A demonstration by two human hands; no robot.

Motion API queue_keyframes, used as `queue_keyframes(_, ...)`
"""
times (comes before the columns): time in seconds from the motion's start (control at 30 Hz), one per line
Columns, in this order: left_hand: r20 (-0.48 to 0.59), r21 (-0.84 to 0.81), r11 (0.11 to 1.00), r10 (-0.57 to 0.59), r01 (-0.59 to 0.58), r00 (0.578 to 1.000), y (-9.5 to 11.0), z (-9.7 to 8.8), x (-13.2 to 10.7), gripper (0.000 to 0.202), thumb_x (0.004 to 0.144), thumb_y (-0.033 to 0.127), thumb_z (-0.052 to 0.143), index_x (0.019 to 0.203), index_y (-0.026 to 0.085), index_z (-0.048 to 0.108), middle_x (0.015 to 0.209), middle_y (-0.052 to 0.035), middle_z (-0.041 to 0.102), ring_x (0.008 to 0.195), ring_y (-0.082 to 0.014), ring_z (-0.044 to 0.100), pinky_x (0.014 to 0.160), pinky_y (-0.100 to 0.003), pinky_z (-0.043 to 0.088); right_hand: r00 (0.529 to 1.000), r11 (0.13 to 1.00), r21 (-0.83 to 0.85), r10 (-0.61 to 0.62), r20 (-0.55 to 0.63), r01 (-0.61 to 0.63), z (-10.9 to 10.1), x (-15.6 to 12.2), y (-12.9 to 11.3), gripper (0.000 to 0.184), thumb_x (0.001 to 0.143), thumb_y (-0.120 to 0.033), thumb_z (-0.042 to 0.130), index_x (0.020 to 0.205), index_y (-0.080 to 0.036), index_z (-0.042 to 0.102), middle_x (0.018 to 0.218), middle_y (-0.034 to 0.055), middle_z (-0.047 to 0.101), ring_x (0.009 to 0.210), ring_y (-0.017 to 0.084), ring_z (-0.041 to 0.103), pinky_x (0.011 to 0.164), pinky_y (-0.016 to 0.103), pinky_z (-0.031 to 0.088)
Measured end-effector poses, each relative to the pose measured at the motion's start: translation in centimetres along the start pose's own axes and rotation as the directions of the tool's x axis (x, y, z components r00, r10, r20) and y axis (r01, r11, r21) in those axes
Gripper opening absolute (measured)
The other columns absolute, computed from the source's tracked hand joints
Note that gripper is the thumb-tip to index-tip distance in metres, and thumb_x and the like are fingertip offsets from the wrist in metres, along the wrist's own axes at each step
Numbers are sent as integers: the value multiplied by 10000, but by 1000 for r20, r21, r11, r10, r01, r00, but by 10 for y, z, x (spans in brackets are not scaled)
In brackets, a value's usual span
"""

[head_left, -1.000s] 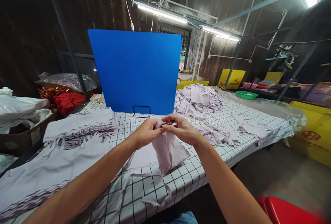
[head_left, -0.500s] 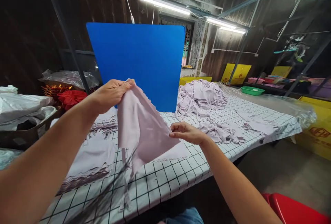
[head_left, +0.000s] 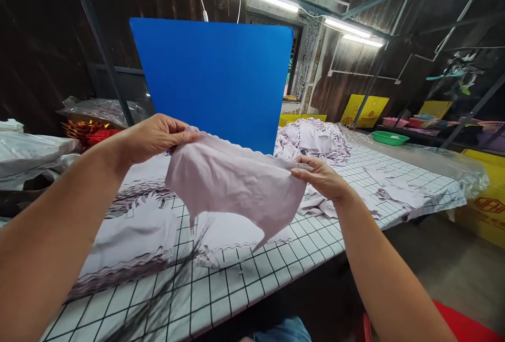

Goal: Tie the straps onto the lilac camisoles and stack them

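Note:
Both of my hands hold one pale lilac fabric piece (head_left: 232, 181) stretched out in the air above the checked table (head_left: 252, 284). My left hand (head_left: 155, 137) pinches its upper left corner. My right hand (head_left: 321, 176) pinches its right corner. The top edge of the piece is scalloped, and thin straps dangle from its lower edge. Under it on the table lies another flat lilac piece (head_left: 232, 234).
A stack of flat lilac pieces (head_left: 130, 231) lies at the left. A loose heap of the same fabric (head_left: 311, 139) sits at the right behind my right hand. A blue board (head_left: 215, 76) stands upright behind. Yellow boxes (head_left: 487, 210) and a green basin (head_left: 389, 138) are at the right.
My hands started together at the top of the bunched piece, then moved apart. The piece now hangs spread wide between them, and my right hand has risen to the right.

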State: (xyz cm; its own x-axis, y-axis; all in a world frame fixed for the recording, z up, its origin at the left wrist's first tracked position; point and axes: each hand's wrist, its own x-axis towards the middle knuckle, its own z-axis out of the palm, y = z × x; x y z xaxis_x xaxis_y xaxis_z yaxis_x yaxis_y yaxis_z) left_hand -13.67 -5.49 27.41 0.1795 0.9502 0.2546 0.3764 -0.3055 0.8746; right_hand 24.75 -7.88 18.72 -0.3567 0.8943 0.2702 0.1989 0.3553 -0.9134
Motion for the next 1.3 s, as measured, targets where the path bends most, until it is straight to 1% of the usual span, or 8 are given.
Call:
queue_keyframes(0.17, 263, 309, 950, -120, 34, 957, -22, 2, 40, 143, 671, 270, 801, 752, 156, 775, 619, -35, 642, 551, -137, 520, 528, -234, 406, 974, 956, -280, 140, 178, -86, -25, 28, 7, 268, 765, -427, 760, 796, -170, 691, 728, 10, 597, 656, 116, 499, 609, 277, 404)
queue_keyframes(0.3, 52, 541, 832, 111, -122, 992, -8, 0, 71, 265, 791, 235, 623, 962, 86, 759, 764, -26, 691, 709, -136, 589, 692, -233, 461, 999, 900, -436, -6, -35, -10, -43, 78, -9, 101, 803, -267, 718, 828, -171, 735, 746, 27, 645, 654, 118, 513, 614, 287, 443)
queue_keyframes(0.47, -101, 691, 678, 434, -251, 895, 9, 0, 64, 539, 925, 341, 379, 1200, -62, 609, 1003, -24, 654, 982, -169, 570, 904, -309, 419, 872, 827, -532, -386, -300, 183, -51, 110, -31, 71, 797, -125, 677, 862, -132, 704, 769, 14, 617, 722, 120, 520, 694, 298, 460)
queue_keyframes(0.63, -75, 742, 604, 505, -290, 860, -73, 51, 6, 346, 895, 181, 453, 1088, 78, 721, 1072, -98, 672, 1029, -218, 578, 937, -326, 430, 909, 832, -538, -320, -266, 136, -11, 51, 51, 95, 812, -189, 654, 889, -190, 710, 845, 40, 663, 804, 181, 570, 771, 371, 488)
queue_keyframes(0.73, 107, 737, 614, 306, -282, 946, -145, 96, -41, 326, 888, 184, 448, 1021, 149, 744, 983, -117, 671, 982, -255, 589, 781, -322, 477, 976, 838, -542, -166, -137, 66, 23, -4, 122, 138, 809, -165, 627, 894, -214, 725, 875, 61, 681, 867, 225, 581, 832, 428, 477)
queue_keyframes(0.83, 291, 713, 633, 126, -303, 948, -191, 125, -74, 315, 864, 145, 445, 957, 197, 741, 948, -105, 679, 974, -266, 596, 725, -331, 476, 996, 796, -603, -84, -42, 42, 44, -40, 164, 258, 753, -58, 595, 907, -216, 729, 912, 64, 685, 935, 249, 567, 883, 449, 453)
queue_keyframes(1.13, 172, 717, 586, 377, -378, 910, -170, 93, -88, 329, 933, 197, 380, 1025, 182, 696, 971, -93, 676, 957, -251, 599, 751, -357, 508, 955, 746, -653, -273, -116, 134, 39, -46, 141, 235, 862, -90, 556, 989, -227, 700, 945, 61, 678, 929, 240, 550, 821, 407, 468)
queue_keyframes(1.3, 356, 668, 604, 252, -434, 900, -186, 91, -127, 305, 894, 173, 424, 1000, 189, 709, 966, -97, 664, 946, -251, 586, 759, -357, 519, 984, 757, -629, -125, 125, 176, 53, -81, 145, 270, 835, -51, 566, 989, -224, 703, 976, 70, 669, 958, 238, 556, 873, 427, 456)
